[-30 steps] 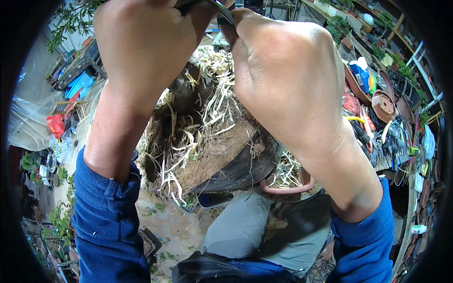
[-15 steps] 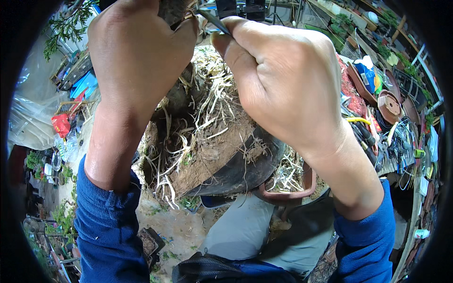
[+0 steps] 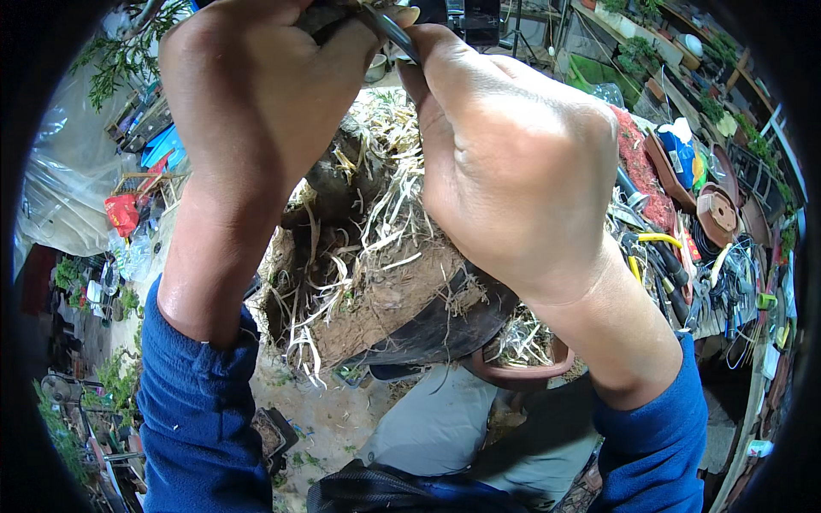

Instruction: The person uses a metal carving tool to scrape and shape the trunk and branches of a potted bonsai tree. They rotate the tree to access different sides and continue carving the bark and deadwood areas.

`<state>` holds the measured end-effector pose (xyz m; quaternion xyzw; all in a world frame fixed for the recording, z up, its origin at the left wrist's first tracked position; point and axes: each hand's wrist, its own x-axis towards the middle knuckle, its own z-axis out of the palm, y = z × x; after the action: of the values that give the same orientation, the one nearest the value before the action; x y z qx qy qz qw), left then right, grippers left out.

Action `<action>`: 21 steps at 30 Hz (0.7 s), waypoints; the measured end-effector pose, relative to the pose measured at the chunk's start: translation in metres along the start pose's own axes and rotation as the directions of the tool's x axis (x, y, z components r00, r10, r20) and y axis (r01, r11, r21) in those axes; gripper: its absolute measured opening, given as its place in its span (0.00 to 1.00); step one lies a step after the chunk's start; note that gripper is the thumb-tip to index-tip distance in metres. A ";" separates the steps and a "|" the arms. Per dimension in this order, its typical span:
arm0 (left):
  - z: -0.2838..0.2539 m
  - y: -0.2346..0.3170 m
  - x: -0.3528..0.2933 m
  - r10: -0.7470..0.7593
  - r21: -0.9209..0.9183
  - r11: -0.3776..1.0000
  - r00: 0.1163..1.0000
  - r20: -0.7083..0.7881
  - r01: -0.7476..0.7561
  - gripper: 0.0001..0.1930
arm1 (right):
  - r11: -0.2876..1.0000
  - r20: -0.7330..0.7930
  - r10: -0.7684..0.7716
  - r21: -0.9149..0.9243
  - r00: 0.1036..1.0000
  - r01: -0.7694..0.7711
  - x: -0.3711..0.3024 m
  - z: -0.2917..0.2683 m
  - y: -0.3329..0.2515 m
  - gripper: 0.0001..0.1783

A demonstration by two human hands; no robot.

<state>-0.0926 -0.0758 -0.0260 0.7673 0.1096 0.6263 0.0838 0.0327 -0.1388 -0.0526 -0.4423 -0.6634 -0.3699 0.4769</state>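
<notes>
At the top, my left hand (image 3: 256, 94) is closed around a dark, bark-like piece (image 3: 323, 15), mostly hidden by the fist and cut by the picture's edge. My right hand (image 3: 522, 162) pinches a slim dark metal blade (image 3: 392, 34) between thumb and fingers; its handle is hidden in the palm. The thumb side of my left hand lies right beside the blade. Below both hands sits a tilted black pot (image 3: 440, 329) with brown soil (image 3: 376, 308). Pale, curly wood shavings (image 3: 393, 184) cover the soil and a thick trunk base (image 3: 338, 184).
A brown pot (image 3: 523, 373) filled with shavings stands near my lap. On the right, hand tools (image 3: 671, 265), red granules (image 3: 646, 162) and a small brown pot (image 3: 717, 209) crowd a bench. Green sprigs (image 3: 115, 60) hang at upper left, above plastic sheeting (image 3: 64, 201).
My left hand has shifted right, with its thumb side closer to the blade. My right hand has turned slightly and keeps its pinch. The whole view has tilted a little.
</notes>
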 end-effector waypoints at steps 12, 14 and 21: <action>-0.044 -0.003 0.014 0.035 0.675 0.667 0.918 0.395 -0.316 0.06 | 0.972 0.205 0.079 0.202 0.976 -0.122 0.011 -0.011 0.006 0.07; -0.044 -0.005 0.014 0.168 0.690 0.572 0.886 0.431 -0.444 0.05 | 0.948 0.264 0.095 0.270 0.960 -0.168 0.013 -0.013 0.009 0.08; -0.046 -0.021 0.012 0.230 0.707 0.607 0.932 0.281 -0.363 0.12 | 0.937 0.392 0.090 0.279 0.916 -0.211 0.016 -0.024 0.015 0.09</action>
<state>-0.1363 -0.0529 -0.0115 0.7881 0.2211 0.4660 -0.3358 0.0519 -0.1523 -0.0298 -0.4728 -0.7559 -0.1298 0.4338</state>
